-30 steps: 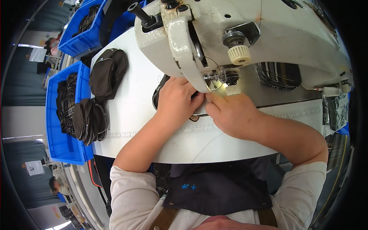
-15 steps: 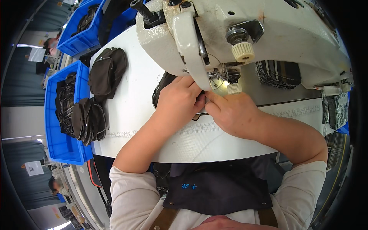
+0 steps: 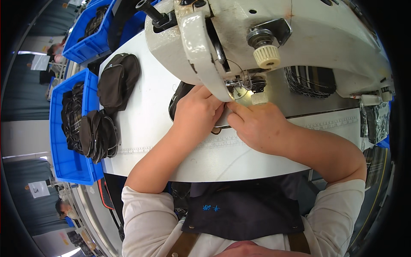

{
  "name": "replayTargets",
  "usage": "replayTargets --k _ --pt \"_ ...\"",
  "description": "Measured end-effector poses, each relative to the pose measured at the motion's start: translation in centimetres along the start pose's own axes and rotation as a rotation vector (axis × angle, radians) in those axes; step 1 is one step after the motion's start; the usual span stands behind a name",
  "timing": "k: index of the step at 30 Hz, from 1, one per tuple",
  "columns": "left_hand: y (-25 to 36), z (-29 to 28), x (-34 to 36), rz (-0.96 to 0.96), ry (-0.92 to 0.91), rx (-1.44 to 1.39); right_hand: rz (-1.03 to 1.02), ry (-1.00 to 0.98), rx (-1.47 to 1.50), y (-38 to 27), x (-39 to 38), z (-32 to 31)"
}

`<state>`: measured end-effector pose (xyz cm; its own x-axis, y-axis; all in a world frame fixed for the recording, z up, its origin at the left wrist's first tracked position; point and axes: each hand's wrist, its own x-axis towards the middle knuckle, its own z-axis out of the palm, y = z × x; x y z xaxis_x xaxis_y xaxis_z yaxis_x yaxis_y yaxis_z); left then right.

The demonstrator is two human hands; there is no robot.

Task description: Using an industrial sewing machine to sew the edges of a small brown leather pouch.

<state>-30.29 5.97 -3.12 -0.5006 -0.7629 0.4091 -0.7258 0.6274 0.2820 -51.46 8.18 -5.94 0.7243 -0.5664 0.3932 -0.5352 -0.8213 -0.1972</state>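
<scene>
A white sewing machine [image 3: 274, 38] stands over the white table [image 3: 145, 120]. Under its head lies a dark fabric piece [image 3: 179, 99], mostly hidden by my hands. My left hand [image 3: 198, 112] presses down on that piece just left of the needle area [image 3: 250, 85]. My right hand [image 3: 257, 126] lies next to it on the right, fingertips touching the left hand below the needle. Both hands have their fingers closed on the fabric.
A dark pouch [image 3: 116, 79] lies on the table at the left. A blue bin [image 3: 68, 158] with dark plaid pieces stands left of the table, another blue bin [image 3: 85, 43] behind it. Striped fabric [image 3: 310, 81] lies behind the machine. Other people sit at far left.
My head has come nearer to the machine, so it fills more of the view. Both hands stay at the needle, shifted slightly.
</scene>
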Motion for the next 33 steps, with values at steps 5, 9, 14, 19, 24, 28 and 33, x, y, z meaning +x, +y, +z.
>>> replayTargets --k 5,9,14,19,24,28,33 --pt "0.6 -0.7 0.0 0.04 -0.066 0.074 -0.013 0.001 0.009 0.1 0.1 -0.3" --pt "0.8 -0.8 -0.2 0.056 -0.088 0.109 -0.046 -0.016 -0.031 0.0 0.4 -1.0" --pt "1.2 -0.7 0.1 0.005 -0.126 0.025 -0.062 0.014 -0.02 0.4 0.3 -1.1" --pt "0.5 -0.7 -0.1 0.01 -0.116 -0.047 0.142 -0.068 0.004 0.6 0.6 -1.1" --pt "0.8 -1.3 -0.2 0.014 -0.168 -0.018 0.212 0.045 -0.027 2.1 0.6 -0.8" --pt "1.0 -1.8 -0.8 0.023 -0.176 -0.025 0.135 0.034 -0.078 2.4 0.2 -0.4" --pt "0.0 -1.5 -0.5 0.043 -0.135 0.028 0.084 0.012 -0.144 2.1 0.5 -0.7"
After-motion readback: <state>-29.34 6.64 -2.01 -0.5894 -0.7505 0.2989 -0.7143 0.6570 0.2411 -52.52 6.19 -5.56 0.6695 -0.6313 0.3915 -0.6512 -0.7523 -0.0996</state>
